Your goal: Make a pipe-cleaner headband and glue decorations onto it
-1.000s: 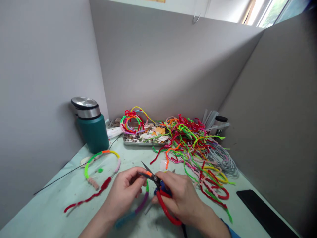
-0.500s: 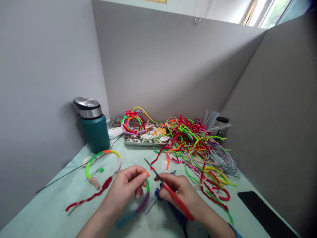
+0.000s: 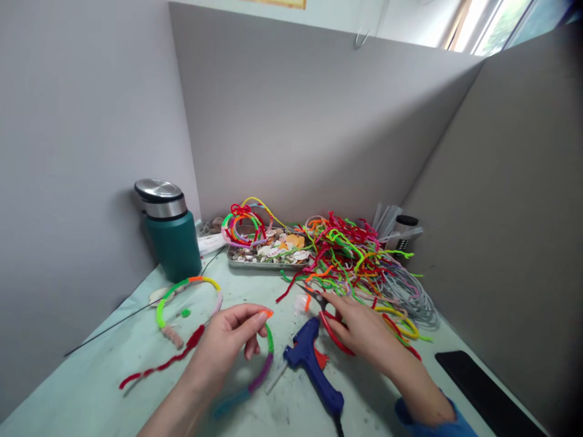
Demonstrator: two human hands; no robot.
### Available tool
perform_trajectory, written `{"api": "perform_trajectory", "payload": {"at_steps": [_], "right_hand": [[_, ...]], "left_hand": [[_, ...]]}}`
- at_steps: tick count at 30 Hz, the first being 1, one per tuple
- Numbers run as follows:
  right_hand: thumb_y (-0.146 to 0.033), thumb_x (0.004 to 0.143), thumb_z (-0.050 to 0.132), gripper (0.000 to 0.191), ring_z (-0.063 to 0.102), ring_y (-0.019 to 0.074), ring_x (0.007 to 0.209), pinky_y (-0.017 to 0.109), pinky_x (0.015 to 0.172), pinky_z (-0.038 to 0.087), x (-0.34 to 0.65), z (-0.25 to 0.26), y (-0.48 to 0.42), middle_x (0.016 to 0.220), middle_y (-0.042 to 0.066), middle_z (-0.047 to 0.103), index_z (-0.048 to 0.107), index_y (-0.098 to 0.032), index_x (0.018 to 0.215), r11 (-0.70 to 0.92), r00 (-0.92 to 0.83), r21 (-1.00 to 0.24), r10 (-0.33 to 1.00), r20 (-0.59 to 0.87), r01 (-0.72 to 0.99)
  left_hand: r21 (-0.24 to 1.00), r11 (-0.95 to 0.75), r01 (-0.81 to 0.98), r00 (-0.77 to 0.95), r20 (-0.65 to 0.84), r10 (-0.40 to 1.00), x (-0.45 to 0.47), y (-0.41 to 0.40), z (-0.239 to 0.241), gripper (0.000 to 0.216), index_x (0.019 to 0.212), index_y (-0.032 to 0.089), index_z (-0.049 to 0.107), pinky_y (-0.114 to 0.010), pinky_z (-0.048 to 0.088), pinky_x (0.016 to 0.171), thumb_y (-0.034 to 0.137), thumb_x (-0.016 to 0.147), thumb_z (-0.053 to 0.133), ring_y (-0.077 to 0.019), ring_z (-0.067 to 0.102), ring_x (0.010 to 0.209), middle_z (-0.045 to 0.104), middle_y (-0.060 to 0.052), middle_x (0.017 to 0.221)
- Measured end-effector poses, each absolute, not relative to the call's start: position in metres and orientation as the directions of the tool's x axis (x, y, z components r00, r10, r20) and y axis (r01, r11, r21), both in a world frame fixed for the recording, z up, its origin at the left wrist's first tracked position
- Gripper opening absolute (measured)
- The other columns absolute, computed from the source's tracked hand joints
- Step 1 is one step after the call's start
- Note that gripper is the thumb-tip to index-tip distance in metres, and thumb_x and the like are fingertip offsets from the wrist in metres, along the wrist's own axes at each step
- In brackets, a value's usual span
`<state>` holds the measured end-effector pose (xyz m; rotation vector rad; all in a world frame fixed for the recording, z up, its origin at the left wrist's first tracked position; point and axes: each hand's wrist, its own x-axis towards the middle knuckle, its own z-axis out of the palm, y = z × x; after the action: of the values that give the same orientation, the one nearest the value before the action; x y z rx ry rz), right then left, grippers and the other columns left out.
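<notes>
My left hand is closed in a pinch on the orange end of a wire hoop wrapped in coloured yarn, whose green, purple and blue stretches curve down below the fingers. My right hand grips red-handled scissors with dark blades pointing up and left, near an orange yarn strand. Between the hands lies a blue glue gun with an orange trigger and a clear glue stick at its back. A second yarn-wrapped ring, with a red tail, rests to the left.
A teal bottle stands at the left wall. Behind are a metal tray of shells holding a bundle of coloured rings, and a big heap of yarn. Grey wire coils and a black slab lie right.
My right hand has moved right and away from the left with the scissors, uncovering the glue gun. The left hand still pinches the hoop's orange end.
</notes>
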<state>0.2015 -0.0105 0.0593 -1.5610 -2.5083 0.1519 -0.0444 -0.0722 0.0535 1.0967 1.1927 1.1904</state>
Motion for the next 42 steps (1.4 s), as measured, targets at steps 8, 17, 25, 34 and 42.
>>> {"api": "perform_trajectory", "payload": {"at_steps": [8, 17, 25, 34, 42], "right_hand": [[-0.024, 0.085, 0.052, 0.02, 0.062, 0.0252, 0.085, 0.032, 0.07, 0.044, 0.207, 0.066, -0.006, 0.088, 0.011, 0.067, 0.067, -0.021, 0.097, 0.363, -0.339, -0.065, 0.91, 0.24, 0.93], [-0.022, 0.085, 0.057, 0.01, 0.058, 0.013, 0.073, 0.024, 0.068, 0.042, 0.128, 0.082, -0.037, 0.083, 0.002, 0.065, 0.063, -0.019, 0.093, 0.708, -0.564, -0.597, 0.687, 0.459, 0.377], [-0.018, 0.086, 0.054, 0.008, 0.055, 0.012, 0.069, 0.023, 0.064, 0.039, 0.119, 0.072, -0.032, 0.074, 0.001, 0.06, 0.06, -0.017, 0.081, 0.722, -0.542, -0.617, 0.669, 0.509, 0.312], [-0.017, 0.087, 0.049, 0.012, 0.056, 0.0155, 0.074, 0.027, 0.067, 0.04, 0.119, 0.066, -0.033, 0.079, 0.005, 0.061, 0.061, -0.018, 0.086, 0.755, -0.562, -0.559, 0.642, 0.522, 0.343], [-0.015, 0.087, 0.046, 0.01, 0.052, 0.015, 0.07, 0.026, 0.063, 0.038, 0.12, 0.07, -0.039, 0.076, 0.004, 0.056, 0.053, -0.017, 0.079, 0.764, -0.582, -0.536, 0.632, 0.512, 0.358]], "left_hand": [[0.994, 0.066, -0.085, 0.017, -0.065, 0.998, -0.044, -0.074, 0.053, 0.025, 0.077, 0.013, 0.065, -0.022, 0.04, 0.05, 0.038, 0.078, 0.061, -0.0038, 0.042, 0.039, 0.062, 0.001, 0.066], [0.994, 0.061, -0.086, 0.048, -0.057, 0.997, -0.043, -0.075, 0.053, 0.026, 0.075, 0.014, 0.064, -0.019, 0.035, 0.046, 0.039, 0.078, 0.06, -0.0048, 0.044, 0.041, 0.059, 0.002, 0.063], [0.987, 0.069, -0.144, 0.039, -0.064, 0.997, -0.043, -0.073, 0.051, 0.032, 0.066, 0.013, 0.061, -0.02, 0.037, 0.047, 0.041, 0.081, 0.056, -0.0046, 0.043, 0.039, 0.058, 0.001, 0.06], [0.99, 0.096, -0.105, 0.03, -0.093, 0.995, -0.038, -0.072, 0.054, 0.03, 0.064, 0.014, 0.056, -0.019, 0.033, 0.043, 0.041, 0.077, 0.059, -0.0057, 0.042, 0.038, 0.054, 0.003, 0.053], [0.998, 0.052, 0.021, 0.012, -0.052, 0.999, -0.039, -0.074, 0.056, 0.029, 0.065, 0.016, 0.054, -0.018, 0.031, 0.041, 0.042, 0.078, 0.058, -0.0067, 0.041, 0.04, 0.048, 0.005, 0.049]]}}
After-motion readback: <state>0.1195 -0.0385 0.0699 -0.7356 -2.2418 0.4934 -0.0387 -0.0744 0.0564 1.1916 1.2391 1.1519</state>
